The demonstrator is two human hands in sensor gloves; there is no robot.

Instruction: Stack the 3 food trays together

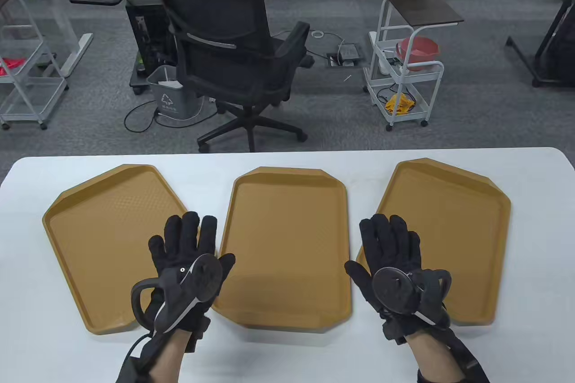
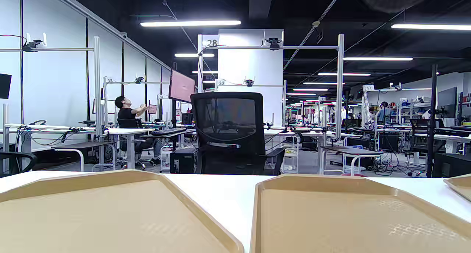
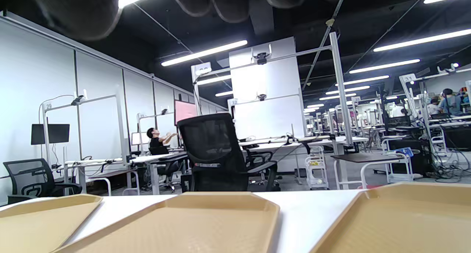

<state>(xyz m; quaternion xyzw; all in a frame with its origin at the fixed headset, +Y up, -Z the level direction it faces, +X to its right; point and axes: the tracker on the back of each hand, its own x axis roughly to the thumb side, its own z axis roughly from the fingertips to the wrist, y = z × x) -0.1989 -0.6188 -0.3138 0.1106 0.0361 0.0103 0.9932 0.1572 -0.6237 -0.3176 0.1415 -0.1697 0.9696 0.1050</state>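
Note:
Three tan food trays lie side by side on the white table [image 1: 287, 156]: a left tray [image 1: 103, 239], a middle tray [image 1: 287, 239] and a right tray [image 1: 453, 230]. None overlaps another. My left hand [image 1: 188, 244] lies flat, fingers spread, over the right edge of the left tray and holds nothing. My right hand [image 1: 391, 244] lies flat, fingers spread, over the left edge of the right tray and holds nothing. The left wrist view shows the left tray [image 2: 92, 216] and middle tray [image 2: 349, 216]. The right wrist view shows all three trays, with my fingertips [image 3: 228, 6] at the top.
A black office chair [image 1: 233, 50] stands just beyond the table's far edge. A white cart [image 1: 404, 73] and a grey bin [image 1: 173, 98] stand on the floor behind it. Bare white table shows in narrow strips between the trays and along the near edge.

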